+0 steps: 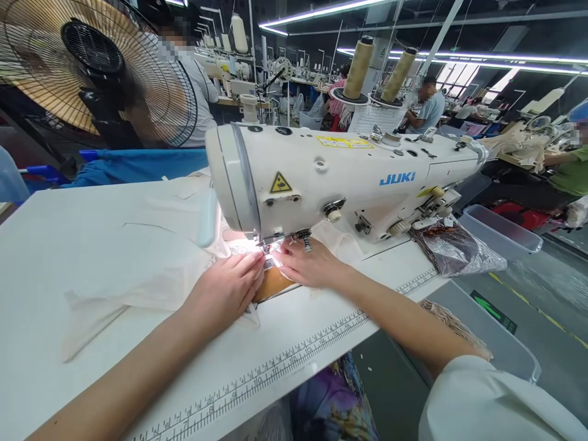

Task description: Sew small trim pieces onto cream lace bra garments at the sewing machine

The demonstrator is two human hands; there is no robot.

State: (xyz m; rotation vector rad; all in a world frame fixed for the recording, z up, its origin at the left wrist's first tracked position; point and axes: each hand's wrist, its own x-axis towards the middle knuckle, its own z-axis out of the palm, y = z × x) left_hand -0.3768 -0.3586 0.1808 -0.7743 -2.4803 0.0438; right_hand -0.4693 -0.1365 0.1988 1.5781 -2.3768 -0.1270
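Note:
A white JUKI sewing machine [294,177] stands across the worktable, its lamp lighting the needle area [265,248]. Thin pale pink fabric [169,282] lies under the machine head and spreads to the left. My left hand [227,282] presses and grips this fabric just left of the needle, fingers close together. On the needle's right, my right hand [305,262] has its fingers bent onto the cloth, with the tips partly lost in glare. Between the hands shows a brown-orange plate [273,283] on the machine bed. More pale fabric [340,242] lies behind my right hand.
A printed ruler [257,383] runs along the table's front edge. Two thread cones [359,67] rise behind the machine. Far left is a large fan [96,67]. At right sit a plastic-wrapped bundle [459,245] and a clear bin [500,229]. Other people work in the background.

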